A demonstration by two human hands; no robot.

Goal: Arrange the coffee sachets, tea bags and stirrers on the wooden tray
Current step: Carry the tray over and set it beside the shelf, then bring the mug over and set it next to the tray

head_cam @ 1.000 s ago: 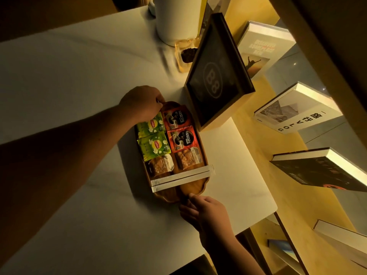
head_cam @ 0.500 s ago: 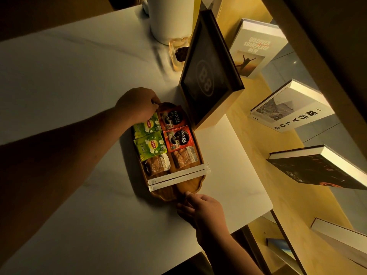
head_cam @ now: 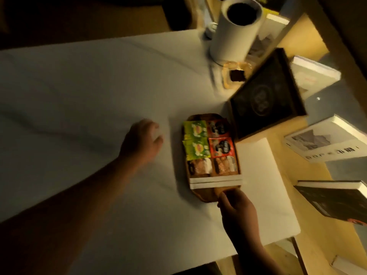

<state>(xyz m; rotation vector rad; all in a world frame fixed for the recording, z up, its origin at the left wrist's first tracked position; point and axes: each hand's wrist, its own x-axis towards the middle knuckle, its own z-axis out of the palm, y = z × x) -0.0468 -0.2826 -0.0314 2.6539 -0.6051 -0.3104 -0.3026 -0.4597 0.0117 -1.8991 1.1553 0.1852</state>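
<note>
The wooden tray [head_cam: 206, 195] lies on the white table, right of centre. On it are two green tea bags [head_cam: 195, 140], two red coffee sachets [head_cam: 220, 144], two brownish sachets [head_cam: 213, 165] and white paper-wrapped stirrers [head_cam: 215, 181] laid across the near end. My left hand [head_cam: 142, 140] rests on the table to the left of the tray, apart from it, fingers curled with nothing visible in them. My right hand [head_cam: 235, 205] grips the tray's near rim. The picture is blurred by motion.
A black framed sign [head_cam: 266, 94] leans just behind the tray. A white cylinder [head_cam: 236, 30] and a small glass dish [head_cam: 235, 75] stand at the back. Books [head_cam: 325, 141] lie on the wooden shelf at the right. The table edge [head_cam: 278, 238] runs near my right arm.
My left hand has let go of the tray's far end and pulled left onto the table. The view swung upward and left. My right hand stays at the near rim.
</note>
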